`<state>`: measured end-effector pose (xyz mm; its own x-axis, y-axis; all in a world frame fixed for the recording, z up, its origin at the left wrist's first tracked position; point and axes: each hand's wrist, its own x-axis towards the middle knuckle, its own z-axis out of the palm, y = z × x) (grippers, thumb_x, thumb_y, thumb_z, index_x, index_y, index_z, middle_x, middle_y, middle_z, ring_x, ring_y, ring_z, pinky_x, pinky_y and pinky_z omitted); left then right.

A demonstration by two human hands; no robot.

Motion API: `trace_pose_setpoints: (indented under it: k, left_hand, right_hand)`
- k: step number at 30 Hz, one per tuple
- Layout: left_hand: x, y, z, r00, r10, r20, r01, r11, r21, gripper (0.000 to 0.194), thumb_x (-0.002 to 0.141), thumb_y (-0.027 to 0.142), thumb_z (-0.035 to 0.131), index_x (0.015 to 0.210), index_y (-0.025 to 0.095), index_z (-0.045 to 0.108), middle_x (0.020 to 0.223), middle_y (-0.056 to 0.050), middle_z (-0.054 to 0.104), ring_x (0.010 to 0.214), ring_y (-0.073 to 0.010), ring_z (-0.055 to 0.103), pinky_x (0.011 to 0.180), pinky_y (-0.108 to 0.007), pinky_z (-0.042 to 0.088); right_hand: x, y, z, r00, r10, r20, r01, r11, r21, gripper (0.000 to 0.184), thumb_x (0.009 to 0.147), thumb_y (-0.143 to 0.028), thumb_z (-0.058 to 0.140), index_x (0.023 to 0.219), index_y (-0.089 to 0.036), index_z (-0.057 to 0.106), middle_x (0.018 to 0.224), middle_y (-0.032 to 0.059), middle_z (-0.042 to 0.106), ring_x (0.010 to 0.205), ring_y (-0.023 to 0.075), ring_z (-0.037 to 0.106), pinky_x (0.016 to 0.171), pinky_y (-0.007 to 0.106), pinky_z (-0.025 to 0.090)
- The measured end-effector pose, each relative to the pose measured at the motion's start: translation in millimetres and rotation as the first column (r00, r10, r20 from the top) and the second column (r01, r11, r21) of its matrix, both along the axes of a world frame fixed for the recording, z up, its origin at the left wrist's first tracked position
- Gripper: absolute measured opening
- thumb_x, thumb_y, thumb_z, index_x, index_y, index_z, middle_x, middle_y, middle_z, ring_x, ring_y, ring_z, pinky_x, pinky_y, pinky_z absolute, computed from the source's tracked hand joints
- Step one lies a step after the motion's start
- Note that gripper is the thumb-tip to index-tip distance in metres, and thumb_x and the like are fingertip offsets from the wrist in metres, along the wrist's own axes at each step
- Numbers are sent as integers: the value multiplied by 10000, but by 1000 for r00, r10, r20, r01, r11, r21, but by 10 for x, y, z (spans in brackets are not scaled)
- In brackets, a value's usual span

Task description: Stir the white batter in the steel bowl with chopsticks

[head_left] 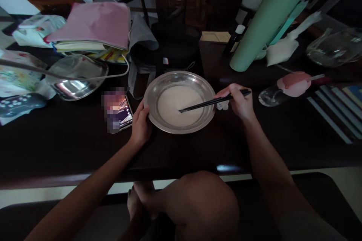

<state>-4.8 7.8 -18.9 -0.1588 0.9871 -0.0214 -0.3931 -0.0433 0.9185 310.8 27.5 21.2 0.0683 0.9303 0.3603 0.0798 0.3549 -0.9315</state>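
A wide steel bowl (pixel 207 116) stands on the dark table, holding a pale, milky batter-like liquid (pixel 172 105). My left hand (pixel 140 125) grips the bowl's left rim, thumb on top and the other fingers mostly hidden under it. In my right hand (pixel 240 101), at the bowl's right side, is a pair of black chopsticks (pixel 209 103). They slant down to the left, and their tips dip into the liquid near the bowl's middle. Just left of my left hand lies a lit phone (pixel 124 111), partly blurred out. Crumpled white tissue (pixel 222 105) lies beneath the chopsticks, beside the bowl.
An empty steel basin (pixel 79 86) and a paper stack under a pink folder (pixel 93 22) sit at the left. On the right are a tall green thermos (pixel 268 22), a pink-topped bottle (pixel 294 83), a glass pot (pixel 333 51) and books (pixel 336 109). A black case (pixel 175 45) lies behind the bowl.
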Motion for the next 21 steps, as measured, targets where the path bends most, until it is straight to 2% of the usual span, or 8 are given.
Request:
trace_pose_setpoints:
  k: [2, 4, 7, 9, 12, 14, 17, 21]
  left_hand:
    - [9, -8, 20, 1000, 7, -6, -7, 1000, -6, 321, 779, 342, 825, 1068, 210, 781, 1118, -72, 817, 1189, -316, 736, 949, -356, 625]
    - [14, -12, 27, 1000, 12, -15, -13, 1000, -10, 311, 786, 334, 815, 1066, 206, 775, 1122, -72, 814, 1235, -321, 721, 967, -353, 621]
    - [13, -10, -7, 1000, 1, -12, -1, 1000, -6, 309, 802, 342, 804, 1083, 216, 775, 1139, -81, 810, 1236, -319, 719, 961, -365, 624]
    - [11, -6, -49, 1000, -10, -1, 10, 1000, 8, 313, 841, 341, 782, 1130, 223, 777, 1182, -86, 804, 1238, -316, 716, 966, -370, 617]
    - [9, -2, -85, 1000, -15, 13, 15, 1000, 22, 330, 893, 334, 738, 1199, 212, 764, 1244, -87, 794, 1263, -301, 703, 984, -351, 599]
    - [4, -2, -77, 1000, -20, 9, 20, 1000, 14, 345, 880, 338, 749, 1196, 201, 758, 1220, -85, 801, 1248, -296, 710, 982, -350, 604]
    - [-11, -5, -39, 1000, -16, -8, 16, 1000, -5, 368, 832, 358, 790, 1160, 194, 761, 1170, -79, 814, 1190, -283, 736, 976, -339, 614]
    - [-27, -8, -24, 999, 0, -39, -1, 1000, -25, 382, 824, 354, 789, 1165, 183, 770, 1197, -77, 813, 1240, -296, 721, 1046, -340, 591]
  right_hand:
    - [-15, -6, 2, 998, 49, 28, -49, 999, -3, 446, 916, -665, 730, 707, -275, 779, 733, 28, 813, 773, 224, 823, 749, 376, 686]
    - [-19, -11, 10, 999, 30, 26, -30, 999, 11, 416, 911, -649, 747, 730, -278, 792, 768, 27, 826, 795, 222, 825, 786, 383, 690]
    - [-3, -12, 22, 999, -45, -16, 45, 999, 17, 478, 915, -677, 724, 678, -264, 760, 689, 28, 794, 715, 222, 804, 701, 383, 681]
    - [-4, -11, 22, 1000, -18, -17, 19, 1000, 4, 498, 918, -689, 711, 666, -262, 755, 663, 28, 781, 699, 226, 799, 672, 382, 675]
    - [-28, -10, 17, 997, 66, 33, -67, 998, 13, 437, 908, -660, 746, 720, -268, 796, 732, 27, 813, 757, 213, 813, 764, 373, 681]
    - [-33, -4, 12, 998, 50, 27, -51, 998, 34, 401, 905, -639, 764, 746, -273, 811, 772, 25, 830, 779, 203, 819, 795, 357, 676]
    - [-12, 6, 2, 999, -5, -48, 7, 999, 46, 417, 935, -622, 737, 715, -272, 794, 725, 14, 815, 704, 188, 802, 722, 338, 668]
    - [-10, -1, -1, 998, 63, -5, -63, 998, 16, 425, 933, -626, 735, 722, -263, 801, 748, 22, 827, 713, 187, 801, 724, 334, 672]
